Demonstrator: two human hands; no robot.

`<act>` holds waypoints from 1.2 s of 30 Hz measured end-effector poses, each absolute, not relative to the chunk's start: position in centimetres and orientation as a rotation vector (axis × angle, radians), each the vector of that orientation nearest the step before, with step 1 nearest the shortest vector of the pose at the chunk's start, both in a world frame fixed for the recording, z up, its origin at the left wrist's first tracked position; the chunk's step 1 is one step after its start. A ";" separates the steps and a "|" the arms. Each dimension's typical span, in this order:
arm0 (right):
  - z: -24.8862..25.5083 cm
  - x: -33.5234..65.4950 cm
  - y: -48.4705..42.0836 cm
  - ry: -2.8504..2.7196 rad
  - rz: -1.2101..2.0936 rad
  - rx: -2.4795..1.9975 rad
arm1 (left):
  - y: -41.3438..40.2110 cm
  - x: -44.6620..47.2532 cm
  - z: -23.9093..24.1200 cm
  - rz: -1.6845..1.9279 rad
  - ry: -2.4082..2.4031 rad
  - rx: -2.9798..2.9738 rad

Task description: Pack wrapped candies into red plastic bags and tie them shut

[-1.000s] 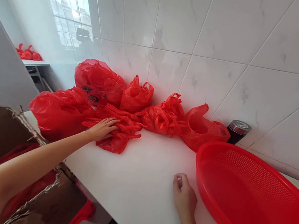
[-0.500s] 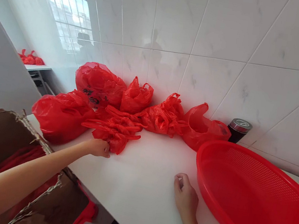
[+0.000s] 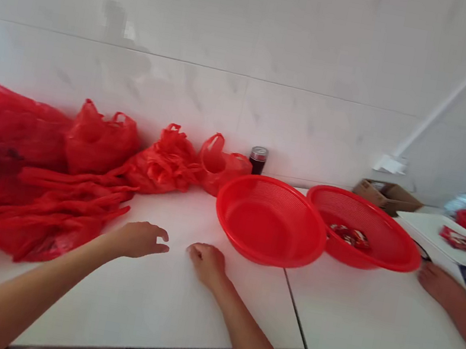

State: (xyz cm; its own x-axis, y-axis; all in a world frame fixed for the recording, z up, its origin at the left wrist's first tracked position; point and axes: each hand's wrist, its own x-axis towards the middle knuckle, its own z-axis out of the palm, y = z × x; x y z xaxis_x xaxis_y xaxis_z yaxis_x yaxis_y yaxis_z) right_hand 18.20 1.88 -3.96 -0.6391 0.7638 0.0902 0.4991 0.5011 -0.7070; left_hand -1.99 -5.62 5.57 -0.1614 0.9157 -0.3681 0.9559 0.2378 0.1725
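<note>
My left hand hovers over the white table with thumb and fingers apart and nothing between them. Just left of it lie several red plastic bags in a loose pile, their handles stretched out. My right hand rests on the tabletop with its fingers curled in, and no object shows in it. Behind and to the right of that hand stands a red plastic basin with a perforated wall, with nothing visible inside.
A second red basin holds small red packets. Filled red bags and a dark tumbler line the wall. A cardboard box stands at the back. Another person's hand lies at the right.
The view has swung right, bringing the second basin and another person's arm into sight. My left hand has left the bag pile and opened, coming closer to my right hand.
</note>
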 end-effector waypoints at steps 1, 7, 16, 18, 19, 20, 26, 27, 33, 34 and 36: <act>-3.8 18.9 1.2 -2.391 0.978 -0.997 | -4.9 -1.1 5.1 -0.119 2.110 1.734; -5.3 25.7 -3.2 -2.307 1.192 -0.718 | -6.4 4.4 0.2 0.260 2.215 1.725; -9.4 27.7 -0.4 -2.226 1.205 -0.939 | -9.5 6.5 -4.5 0.743 2.372 1.705; -9.0 27.7 -0.9 -2.201 1.162 -0.963 | -9.1 6.0 -4.9 0.792 2.350 1.716; -8.7 27.6 -1.3 -2.181 1.138 -0.965 | -8.9 5.8 -5.0 0.812 2.335 1.726; -8.4 27.5 -1.6 -2.163 1.118 -0.959 | -8.6 5.6 -5.2 0.830 2.316 1.737; -7.5 26.4 -2.4 -2.087 1.086 -0.910 | -7.4 4.7 -5.9 0.914 2.243 1.778; -7.4 26.4 -2.4 -2.071 1.099 -0.902 | -7.3 4.6 -6.0 0.926 2.242 1.777; -7.0 26.3 -2.7 -1.984 1.118 -0.872 | -7.2 4.3 -6.0 0.927 2.238 1.753; -6.9 26.3 -2.7 -1.984 1.104 -0.871 | -7.2 4.3 -5.9 0.915 2.236 1.749; -6.7 26.3 -2.8 -1.989 1.077 -0.873 | -7.1 4.3 -5.8 0.888 2.235 1.743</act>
